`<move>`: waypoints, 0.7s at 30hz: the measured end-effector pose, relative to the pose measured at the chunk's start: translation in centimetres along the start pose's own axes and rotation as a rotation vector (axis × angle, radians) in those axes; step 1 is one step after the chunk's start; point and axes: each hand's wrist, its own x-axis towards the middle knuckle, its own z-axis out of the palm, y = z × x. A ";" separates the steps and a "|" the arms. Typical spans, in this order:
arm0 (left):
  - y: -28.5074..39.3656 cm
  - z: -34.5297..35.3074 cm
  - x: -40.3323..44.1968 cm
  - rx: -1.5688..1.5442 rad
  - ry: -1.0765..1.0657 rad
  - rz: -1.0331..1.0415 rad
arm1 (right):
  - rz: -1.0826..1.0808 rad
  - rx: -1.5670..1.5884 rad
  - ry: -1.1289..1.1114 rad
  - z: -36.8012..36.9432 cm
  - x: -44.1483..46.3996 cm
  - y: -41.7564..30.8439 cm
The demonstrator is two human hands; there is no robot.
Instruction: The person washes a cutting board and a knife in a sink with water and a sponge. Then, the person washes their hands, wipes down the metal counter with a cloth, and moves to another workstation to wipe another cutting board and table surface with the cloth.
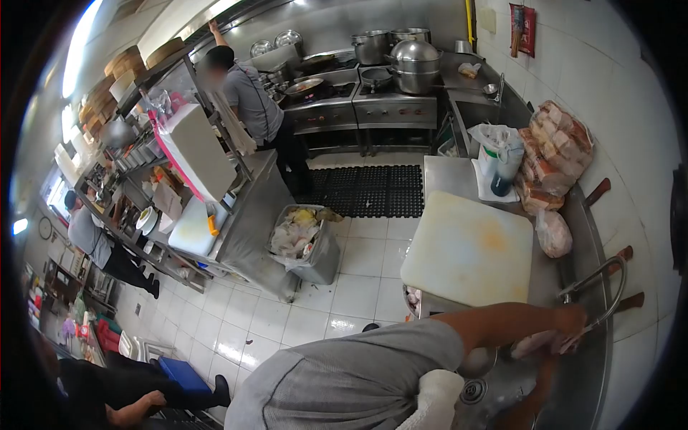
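At the sink [494, 408] on the lower right, my left hand [571, 321] is closed on a pale pink piece of raw meat [532, 345], beside the curved faucet [622, 287]. My right hand [550, 362] comes up from below, close against the meat. Its fingers are hidden and blurred. A round metal bowl [479, 362] sits partly under my left arm, near the sink drain [474, 390]. Just beyond that arm lies a large white cutting board [469, 247] with yellowish stains.
Bagged raw meat [555, 154] and a smaller bag [553, 233] rest along the wall side of the counter. Knives with wooden handles [598, 191] hang there. A full trash bin [304, 244] stands on the tiled floor. One co-worker [251, 100] is near the stoves; others are at left.
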 end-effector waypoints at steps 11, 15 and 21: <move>3.5 -3.1 -6.5 -1.137 -0.309 -0.020 | 0.234 0.380 -0.228 -4.2 1.4 -23.7; -2.8 4.9 -5.8 -1.151 -0.170 0.022 | 0.041 0.300 0.005 -4.2 2.8 -17.0; -2.2 7.3 -6.7 -1.652 -0.232 -0.523 | -0.030 0.774 0.555 -2.3 0.6 -16.7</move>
